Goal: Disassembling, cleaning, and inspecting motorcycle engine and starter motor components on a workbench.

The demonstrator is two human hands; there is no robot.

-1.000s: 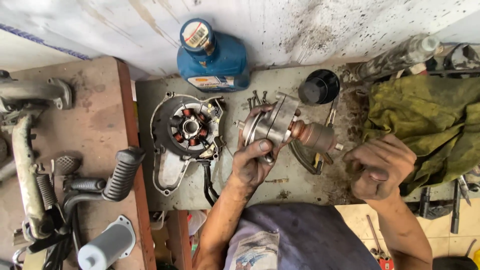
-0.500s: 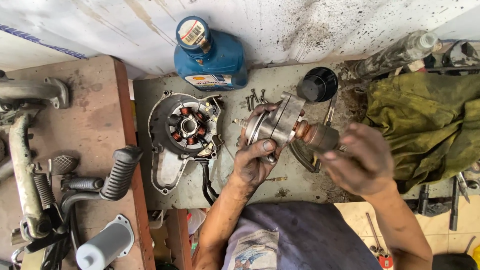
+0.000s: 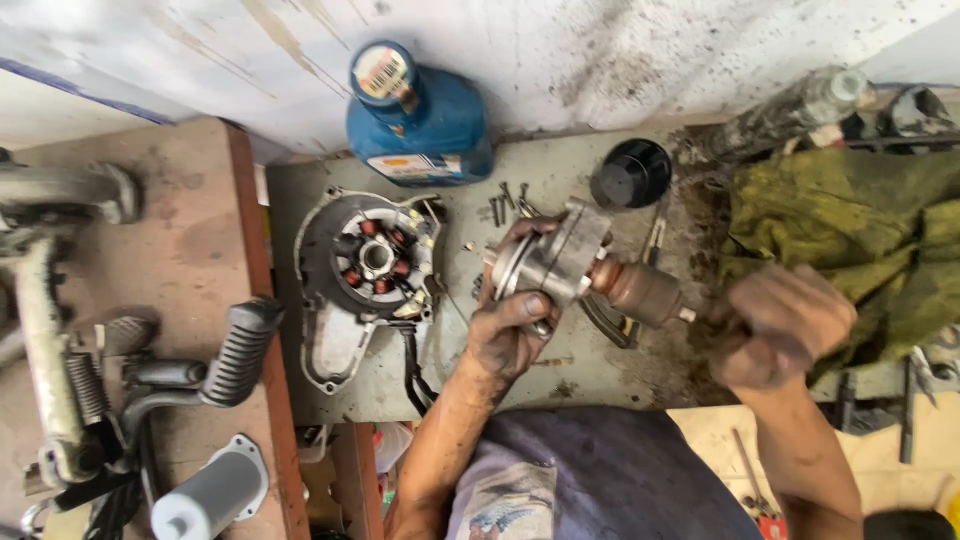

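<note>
My left hand grips a grimy metal starter motor from below and holds it just above the grey bench top. The motor's rusty brown cylinder points right, with a small shaft tip at its end. My right hand is a closed, blurred fist a short way right of that tip, apart from it. I see nothing in the fist.
An engine cover with a copper-coil stator lies left of the motor. A blue oil bottle and a black cap stand at the back, with loose screws between. A green cloth lies right; footpegs rest on the wooden board.
Half a second ago my right hand was against the brown end of the motor; it has now drawn back to the right. My left hand keeps its hold on the motor.
</note>
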